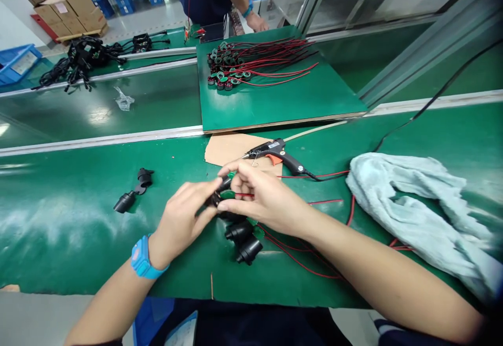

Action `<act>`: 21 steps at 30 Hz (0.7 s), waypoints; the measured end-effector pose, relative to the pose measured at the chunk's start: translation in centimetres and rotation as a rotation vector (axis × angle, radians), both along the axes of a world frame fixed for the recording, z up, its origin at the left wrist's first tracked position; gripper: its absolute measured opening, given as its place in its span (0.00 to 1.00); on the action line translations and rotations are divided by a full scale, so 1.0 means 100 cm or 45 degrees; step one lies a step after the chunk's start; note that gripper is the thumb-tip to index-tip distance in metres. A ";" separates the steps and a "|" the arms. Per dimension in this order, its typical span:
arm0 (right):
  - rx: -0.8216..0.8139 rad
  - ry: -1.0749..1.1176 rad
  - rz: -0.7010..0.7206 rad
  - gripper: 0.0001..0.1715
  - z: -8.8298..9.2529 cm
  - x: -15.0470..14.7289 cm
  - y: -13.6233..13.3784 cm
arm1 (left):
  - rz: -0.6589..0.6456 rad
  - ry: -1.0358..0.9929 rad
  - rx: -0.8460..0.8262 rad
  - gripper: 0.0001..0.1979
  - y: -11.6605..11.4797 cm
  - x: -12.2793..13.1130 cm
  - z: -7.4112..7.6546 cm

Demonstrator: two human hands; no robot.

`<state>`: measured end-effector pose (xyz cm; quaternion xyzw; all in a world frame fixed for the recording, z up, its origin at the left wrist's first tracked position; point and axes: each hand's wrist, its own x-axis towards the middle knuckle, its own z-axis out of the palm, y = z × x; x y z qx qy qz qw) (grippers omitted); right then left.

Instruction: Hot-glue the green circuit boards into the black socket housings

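Both my hands meet over the green bench. My left hand [184,220], with a blue wristband, pinches a small black socket part [218,195] that carries a green board and red wires. My right hand [261,197] is closed on the same part from the other side. Two more black sockets [244,240] lie just below my hands. Red and black wires [302,259] trail from them under my right forearm.
A black glue gun [277,153] rests on a cardboard piece [228,148]. A loose black socket pair [134,190] lies at left, a pale cloth [416,215] at right. A green board [275,95] holds several wired parts [236,68]. Another person's hand [257,21] works beyond it.
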<state>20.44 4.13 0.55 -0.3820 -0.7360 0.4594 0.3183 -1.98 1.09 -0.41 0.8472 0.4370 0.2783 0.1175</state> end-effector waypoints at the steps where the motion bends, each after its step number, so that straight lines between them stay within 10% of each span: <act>1: 0.061 -0.098 -0.007 0.20 0.001 0.006 0.005 | 0.082 -0.015 -0.081 0.22 0.006 -0.002 0.000; 10: 0.383 -0.950 -0.117 0.20 -0.026 0.025 0.030 | 0.218 0.224 -0.320 0.14 0.062 0.002 -0.024; 14: 0.433 -1.031 0.001 0.15 -0.023 0.034 0.023 | 0.182 0.300 -0.302 0.16 0.056 -0.012 -0.007; 21: 0.417 -0.984 -0.279 0.14 0.008 0.049 0.065 | 0.952 1.104 0.003 0.34 0.041 -0.092 0.024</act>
